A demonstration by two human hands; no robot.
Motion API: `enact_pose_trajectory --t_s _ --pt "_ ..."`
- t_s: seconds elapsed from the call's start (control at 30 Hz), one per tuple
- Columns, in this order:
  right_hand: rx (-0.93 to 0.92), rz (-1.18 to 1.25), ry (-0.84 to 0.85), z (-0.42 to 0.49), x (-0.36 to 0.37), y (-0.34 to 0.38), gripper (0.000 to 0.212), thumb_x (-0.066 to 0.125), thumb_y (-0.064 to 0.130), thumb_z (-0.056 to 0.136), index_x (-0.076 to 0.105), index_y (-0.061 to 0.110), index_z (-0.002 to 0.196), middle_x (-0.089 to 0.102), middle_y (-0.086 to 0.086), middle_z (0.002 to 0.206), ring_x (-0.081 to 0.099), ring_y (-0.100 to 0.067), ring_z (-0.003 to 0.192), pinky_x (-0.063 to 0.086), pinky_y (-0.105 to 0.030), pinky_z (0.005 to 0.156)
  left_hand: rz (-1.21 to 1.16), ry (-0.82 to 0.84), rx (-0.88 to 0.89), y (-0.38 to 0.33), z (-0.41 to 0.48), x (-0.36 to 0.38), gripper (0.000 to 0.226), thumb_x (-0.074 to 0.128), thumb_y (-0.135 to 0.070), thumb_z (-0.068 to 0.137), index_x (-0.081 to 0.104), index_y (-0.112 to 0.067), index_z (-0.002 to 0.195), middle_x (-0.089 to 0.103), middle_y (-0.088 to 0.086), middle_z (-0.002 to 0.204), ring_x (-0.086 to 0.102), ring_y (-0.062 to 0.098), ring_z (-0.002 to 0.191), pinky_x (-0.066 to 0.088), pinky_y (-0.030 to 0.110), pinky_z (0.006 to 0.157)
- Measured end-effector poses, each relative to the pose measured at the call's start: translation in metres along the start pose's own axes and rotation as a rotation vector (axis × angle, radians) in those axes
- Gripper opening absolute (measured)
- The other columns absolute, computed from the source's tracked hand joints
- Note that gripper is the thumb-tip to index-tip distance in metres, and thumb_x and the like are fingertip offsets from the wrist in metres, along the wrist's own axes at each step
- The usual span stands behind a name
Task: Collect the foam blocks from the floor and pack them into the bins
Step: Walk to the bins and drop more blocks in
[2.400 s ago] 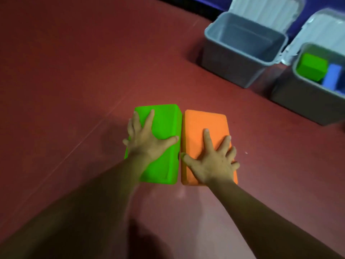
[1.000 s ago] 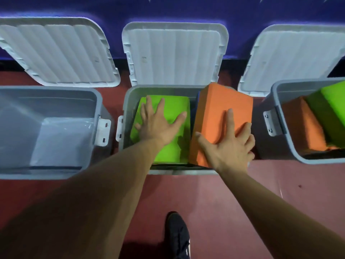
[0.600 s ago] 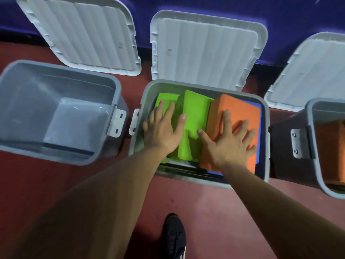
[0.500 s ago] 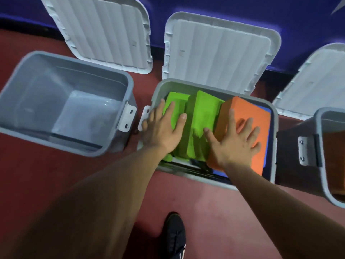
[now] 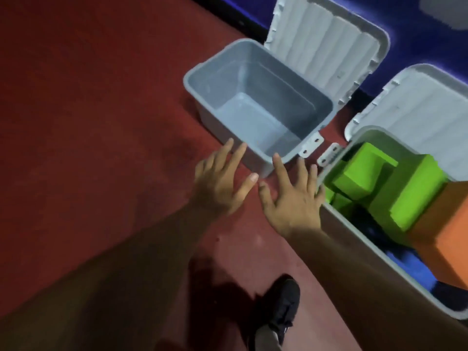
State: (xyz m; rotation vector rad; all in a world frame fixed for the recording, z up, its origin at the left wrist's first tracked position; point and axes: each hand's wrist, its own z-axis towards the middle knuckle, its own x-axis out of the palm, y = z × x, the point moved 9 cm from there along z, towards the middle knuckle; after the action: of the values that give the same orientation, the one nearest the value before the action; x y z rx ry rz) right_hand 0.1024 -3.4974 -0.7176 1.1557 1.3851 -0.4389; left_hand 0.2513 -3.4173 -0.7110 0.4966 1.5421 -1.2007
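The red floor (image 5: 88,110) carried an open grey bin (image 5: 253,117) at upper centre, a second bin (image 5: 372,131) at right, and a black shoe (image 5: 283,305) at bottom centre

Empty bin (image 5: 278,84) in front of me was smooth, slightly shiny grey plastic, lid (image 5: 326,44) ribbed; green block (image 5: 415,196) and orange block (image 5: 453,239) looked like matt foam.

Left grip (image 5: 220,184) and right grip (image 5: 293,198) side by side, palms down, empty, both arms outstretched.
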Motion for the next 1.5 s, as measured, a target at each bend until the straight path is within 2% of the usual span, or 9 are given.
enact_pose_trajectory --t_s 0.13,0.33,0.4,0.5,0.7,0.83,0.97,1.13,1.5 --pt "-0.143 -0.012 0.081 -0.045 0.053 0.122 0.07 0.035 0.064 0.099 -0.001 0.051 0.157 -0.001 -0.008 0.17 -0.011 -0.033 0.156 -0.001 -0.063 0.121 0.01 -0.001 -0.222 0.12 -0.087 -0.068 0.078 0.032 -0.071 0.091 0.036 -0.029 0.156 0.031 0.006 0.163 0.038 0.027 0.143 0.034 0.047 0.111" --pt "-0.357 -0.085 0.195 -0.152 0.154 0.326 0.07 0.033 0.066 0.099 -0.002 0.051 0.158 0.003 -0.009 0.17 -0.007 -0.034 0.156 0.003 -0.061 0.122 0.02 -0.121 -0.452 0.293 -0.251 -0.181 0.078 0.022 -0.073 0.096 0.038 -0.026 0.155 0.035 0.009 0.161 0.037 0.03 0.144 0.032 0.048 0.11" --pt "-0.411 -0.115 0.2 -0.175 0.175 0.373 0.07 0.031 0.067 0.098 -0.001 0.05 0.157 0.006 -0.011 0.17 -0.004 -0.036 0.156 0.006 -0.062 0.121 0.026 -0.116 -0.518 0.324 -0.282 -0.208 0.081 0.019 -0.074 0.093 0.033 -0.028 0.158 0.029 0.006 0.164 0.031 0.028 0.147 0.027 0.048 0.113" --pt "-0.598 -0.169 0.299 -0.265 0.25 0.491 0.07 0.03 0.068 0.098 -0.002 0.05 0.157 0.006 -0.012 0.169 -0.001 -0.039 0.155 0.01 -0.063 0.12 0.044 -0.137 -0.727 0.415 -0.407 -0.262 0.084 0.009 -0.075 0.088 0.021 -0.033 0.16 0.017 0.0 0.168 0.019 0.023 0.151 0.017 0.045 0.117" --pt "-0.999 -0.218 0.351 -0.455 0.35 0.667 0.07 0.039 0.063 0.092 0.03 0.04 0.157 0.039 -0.023 0.155 0.035 -0.048 0.142 0.037 -0.068 0.106 0.127 -0.274 -1.069 0.536 -0.651 -0.355 0.077 0.016 -0.07 0.093 0.029 -0.03 0.158 0.026 0.002 0.165 0.028 0.025 0.147 0.025 0.05 0.115" --pt "-1.133 -0.25 0.491 -0.557 0.41 0.738 0.071 0.043 0.061 0.098 0.013 0.046 0.16 0.02 -0.018 0.166 0.013 -0.041 0.153 0.02 -0.065 0.116 0.149 -0.342 -1.264 0.581 -0.779 -0.391 0.078 0.016 -0.07 0.092 0.029 -0.031 0.158 0.027 0.001 0.164 0.028 0.025 0.147 0.025 0.048 0.115" --pt "-1.246 -0.256 0.614 -0.633 0.468 0.801 0.073 0.04 0.062 0.098 0.002 0.047 0.159 0.011 -0.014 0.168 0.005 -0.038 0.155 0.014 -0.065 0.119 0.144 -0.346 -1.403 0.623 -0.876 -0.41 0.077 0.015 -0.07 0.093 0.026 -0.033 0.159 0.024 0.0 0.165 0.027 0.025 0.147 0.024 0.048 0.116" --pt "-1.324 -0.27 0.692 -0.695 0.549 0.901 0.075 0.04 0.063 0.097 -0.003 0.049 0.158 0.008 -0.014 0.169 0.002 -0.038 0.155 0.01 -0.064 0.12 0.123 -0.384 -1.541 0.718 -0.953 -0.438 0.078 0.014 -0.071 0.092 0.026 -0.033 0.159 0.024 0.001 0.166 0.027 0.025 0.147 0.025 0.049 0.116" --pt "-1.435 -0.404 0.701 -0.708 0.667 1.116 0.073 0.04 0.063 0.098 0.0 0.05 0.158 0.005 -0.015 0.169 0.001 -0.041 0.154 0.013 -0.065 0.118 0.003 -0.449 -1.64 0.926 -0.98 -0.499 0.08 0.011 -0.072 0.089 0.021 -0.035 0.16 0.02 0.0 0.167 0.026 0.024 0.147 0.022 0.047 0.117"
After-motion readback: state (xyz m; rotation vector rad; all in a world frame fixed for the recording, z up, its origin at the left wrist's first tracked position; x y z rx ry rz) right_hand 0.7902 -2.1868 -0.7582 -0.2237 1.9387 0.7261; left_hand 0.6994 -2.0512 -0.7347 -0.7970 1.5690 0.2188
